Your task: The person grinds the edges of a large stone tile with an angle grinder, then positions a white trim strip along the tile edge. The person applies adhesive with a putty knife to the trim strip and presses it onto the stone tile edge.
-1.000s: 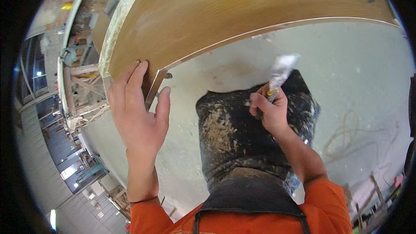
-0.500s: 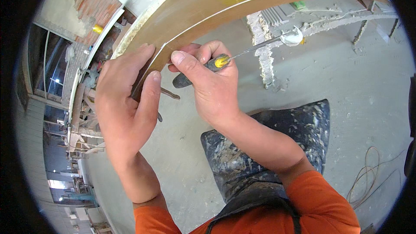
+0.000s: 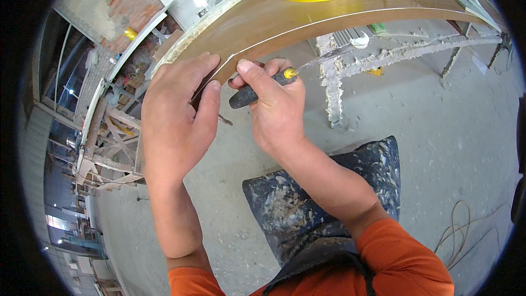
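The left hand is laid over a corner of the brown board, fingers on top and thumb spread below (whether the edge is pinched cannot be told). A tool is held just beside that corner by the right hand, which is curled around its dark, yellow-collared handle; its thin blade is pointed rightward, tipped with a white blob.

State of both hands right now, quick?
Left hand: fingers over the brown board, thumb beside its edge; whether gripping cannot be told.
Right hand: closed, holding the dark-handled tool.
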Motion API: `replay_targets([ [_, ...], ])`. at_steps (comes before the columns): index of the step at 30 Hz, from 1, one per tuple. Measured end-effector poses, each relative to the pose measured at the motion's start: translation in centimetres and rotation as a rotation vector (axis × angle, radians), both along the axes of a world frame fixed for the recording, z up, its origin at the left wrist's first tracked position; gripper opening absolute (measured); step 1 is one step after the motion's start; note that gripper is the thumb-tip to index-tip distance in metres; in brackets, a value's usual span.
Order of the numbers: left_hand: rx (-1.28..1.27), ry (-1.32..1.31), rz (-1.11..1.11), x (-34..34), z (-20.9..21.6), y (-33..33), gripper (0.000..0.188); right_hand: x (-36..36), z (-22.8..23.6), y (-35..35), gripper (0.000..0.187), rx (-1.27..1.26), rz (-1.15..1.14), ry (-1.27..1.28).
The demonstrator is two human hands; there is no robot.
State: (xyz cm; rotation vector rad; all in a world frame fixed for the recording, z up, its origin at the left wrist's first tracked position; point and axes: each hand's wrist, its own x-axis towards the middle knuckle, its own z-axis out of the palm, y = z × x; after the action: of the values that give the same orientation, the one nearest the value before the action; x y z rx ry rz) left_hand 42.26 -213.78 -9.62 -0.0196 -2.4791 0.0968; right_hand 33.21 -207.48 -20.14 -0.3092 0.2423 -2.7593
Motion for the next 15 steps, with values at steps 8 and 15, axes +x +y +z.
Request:
replay_targets([
  [8,-0.019,0.021,-0.037,-0.5,0.3,0.0,0.027,-0.1,-0.4,-0.6,0.032,-0.060,-0.033,0.018],
  [15,0.331,-0.280,-0.003,-1.6,4.0,-1.2,0.022,-0.6,-6.9,2.3,0.027,0.517,0.203,0.167],
])
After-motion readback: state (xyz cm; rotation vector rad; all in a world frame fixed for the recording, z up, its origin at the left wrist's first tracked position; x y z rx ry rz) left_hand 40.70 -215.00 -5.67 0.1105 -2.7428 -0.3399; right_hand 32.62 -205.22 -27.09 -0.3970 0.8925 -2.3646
